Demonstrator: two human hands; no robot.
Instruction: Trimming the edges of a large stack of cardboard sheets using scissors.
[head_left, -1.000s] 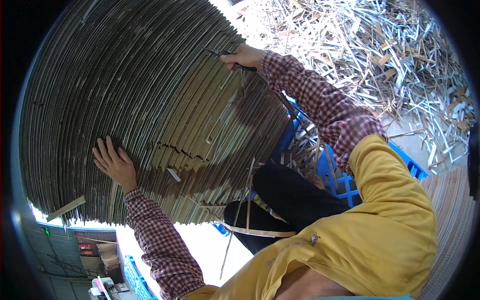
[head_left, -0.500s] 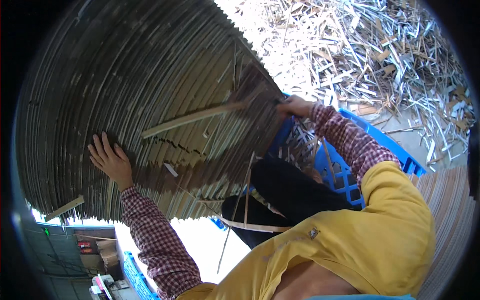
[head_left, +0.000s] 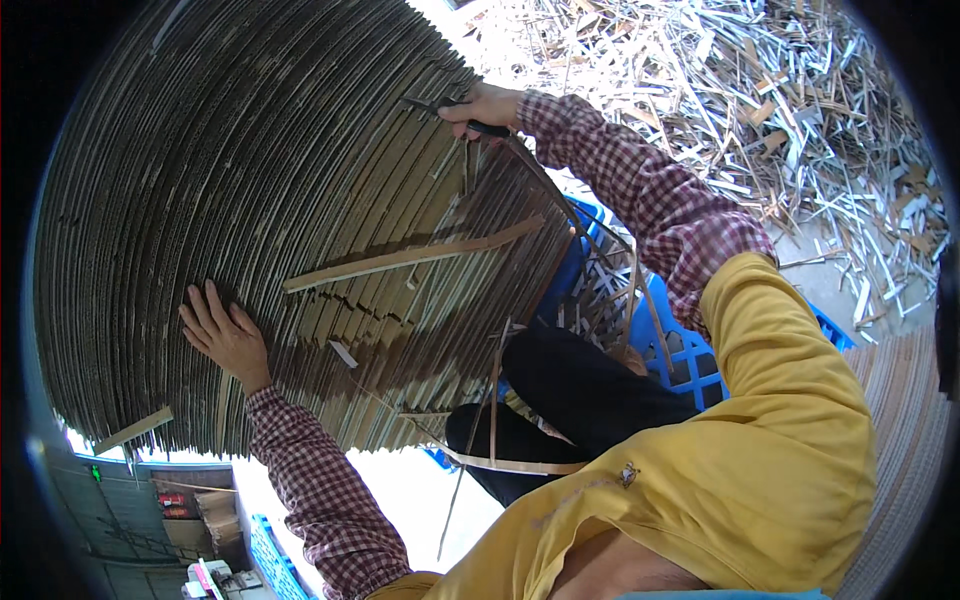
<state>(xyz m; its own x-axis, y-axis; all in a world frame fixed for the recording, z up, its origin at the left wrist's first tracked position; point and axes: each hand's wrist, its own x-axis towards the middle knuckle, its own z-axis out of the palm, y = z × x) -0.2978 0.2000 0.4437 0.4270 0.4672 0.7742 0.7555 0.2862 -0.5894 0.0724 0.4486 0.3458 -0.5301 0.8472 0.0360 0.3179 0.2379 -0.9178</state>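
Trimming in progress. Left hand (head_left: 225, 335), fingers spread, presses flat on the tall brown stack of corrugated cardboard sheets (head_left: 250, 180) near its lower edge. A long loosened cardboard strip (head_left: 410, 258) lies across the ragged sheet edges. Farther up, right hand (head_left: 482, 108) grips a dark-handled knife (head_left: 455, 112); the next cut likely needs steady bracing.
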